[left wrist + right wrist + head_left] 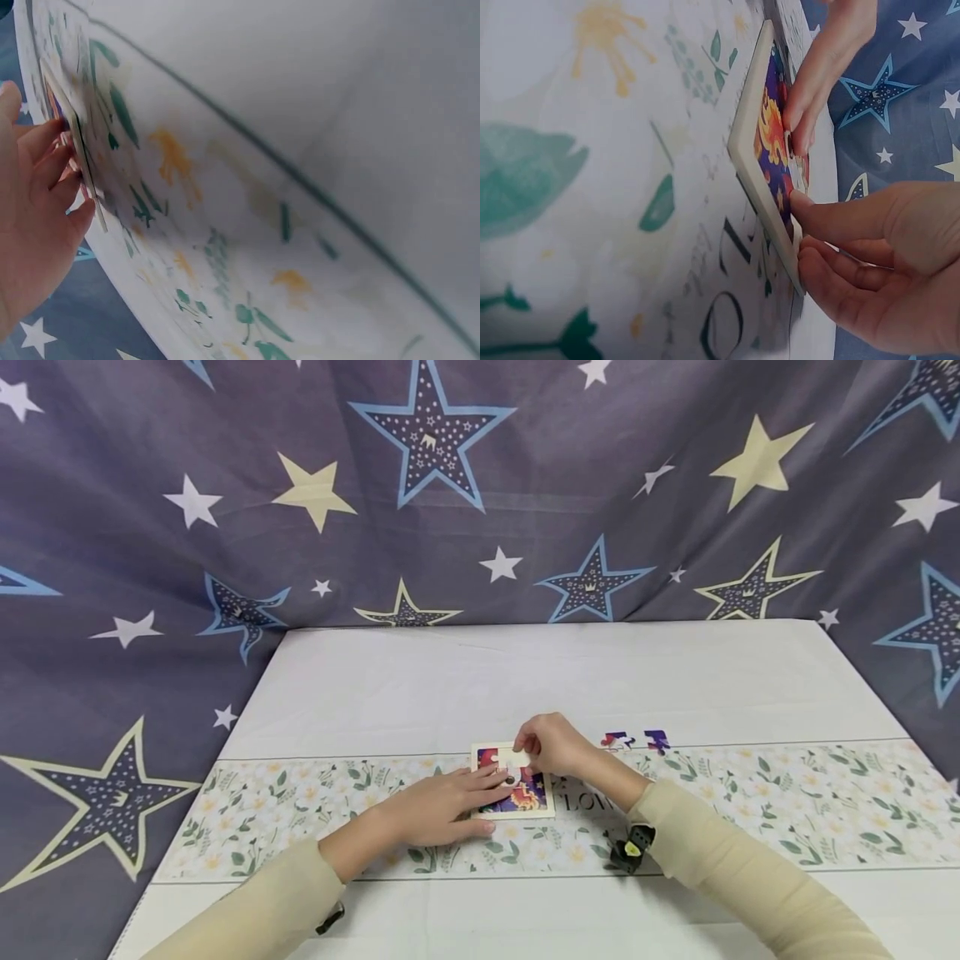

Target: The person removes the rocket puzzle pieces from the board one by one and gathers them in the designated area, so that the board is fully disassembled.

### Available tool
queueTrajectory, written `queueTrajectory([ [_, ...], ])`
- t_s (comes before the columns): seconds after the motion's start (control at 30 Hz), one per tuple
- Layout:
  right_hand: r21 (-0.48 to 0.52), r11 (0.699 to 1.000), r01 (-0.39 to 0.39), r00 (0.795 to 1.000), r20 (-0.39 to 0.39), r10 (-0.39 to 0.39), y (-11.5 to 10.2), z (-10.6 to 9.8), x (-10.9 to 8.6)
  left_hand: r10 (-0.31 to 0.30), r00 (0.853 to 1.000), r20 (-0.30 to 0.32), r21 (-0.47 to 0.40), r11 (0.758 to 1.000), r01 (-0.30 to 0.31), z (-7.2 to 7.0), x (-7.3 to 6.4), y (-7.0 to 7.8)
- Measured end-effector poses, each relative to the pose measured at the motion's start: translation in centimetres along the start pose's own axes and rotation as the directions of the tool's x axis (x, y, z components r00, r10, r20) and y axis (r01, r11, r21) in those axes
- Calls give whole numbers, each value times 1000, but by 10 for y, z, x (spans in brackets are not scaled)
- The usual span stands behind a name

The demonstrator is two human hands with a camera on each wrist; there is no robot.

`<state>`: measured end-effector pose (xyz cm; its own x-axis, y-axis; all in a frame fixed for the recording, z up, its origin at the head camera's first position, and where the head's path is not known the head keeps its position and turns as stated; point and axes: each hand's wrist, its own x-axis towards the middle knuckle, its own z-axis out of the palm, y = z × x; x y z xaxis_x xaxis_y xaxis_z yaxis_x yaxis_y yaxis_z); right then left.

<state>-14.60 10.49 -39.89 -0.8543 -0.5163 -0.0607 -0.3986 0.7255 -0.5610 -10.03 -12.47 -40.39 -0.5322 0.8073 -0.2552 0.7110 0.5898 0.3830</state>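
Note:
A small jigsaw puzzle (532,807) in a cream frame lies on the table, its picture purple, red and orange. Bare white pocket shows in its upper part. My left hand (442,806) rests on its left side with fingers stretched across the picture; the left wrist view shows those fingers (56,161) at the frame's edge. At the upper right corner, my right hand (558,745) has thumb and fingertips bent together over the puzzle and pinches a piece mostly hidden by them. In the right wrist view its thumb (832,217) lies over the picture, the other fingertips beside the frame.
Two loose puzzle pieces, one red and purple (617,741) and one mostly purple (656,741), lie right of the puzzle, beyond the right forearm. A floral strip (300,802) with lettering crosses the white table (375,693). A star-patterned curtain (465,543) hangs behind.

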Motion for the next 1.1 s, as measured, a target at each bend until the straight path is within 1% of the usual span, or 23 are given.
queueTrajectory([
  [0.2, 22, 999, -27, 1000, 10, 27, 1, 1, 1, 16, 1000, -18, -6, 1000, -16, 6, -5, -1],
  [0.43, 45, 998, -38, 999, 28, 37, -4, 2, 4, 38, 999, -29, -12, 999, -38, 9, -5, -3],
  [0.67, 25, 1000, -5, 999, 47, 3, -14, 5, 13, 29, 999, -30, -6, 1000, -30, 8, -3, -3],
  [0.83, 9, 1000, -17, 999, 50, 16, -18, 8, 19, 24, 999, -25, -3, 1000, -24, 7, -3, -2],
  [1.0, 0, 1000, -5, 999, 38, 5, -21, 12, 23, 13, 1000, -22, 2, 1000, -13, 6, -4, -3],
  [1.1, -24, 1000, -1, 1000, 25, 2, -23, 14, 26, 7, 1000, -20, -1, 1000, -7, 6, -4, -2],
])
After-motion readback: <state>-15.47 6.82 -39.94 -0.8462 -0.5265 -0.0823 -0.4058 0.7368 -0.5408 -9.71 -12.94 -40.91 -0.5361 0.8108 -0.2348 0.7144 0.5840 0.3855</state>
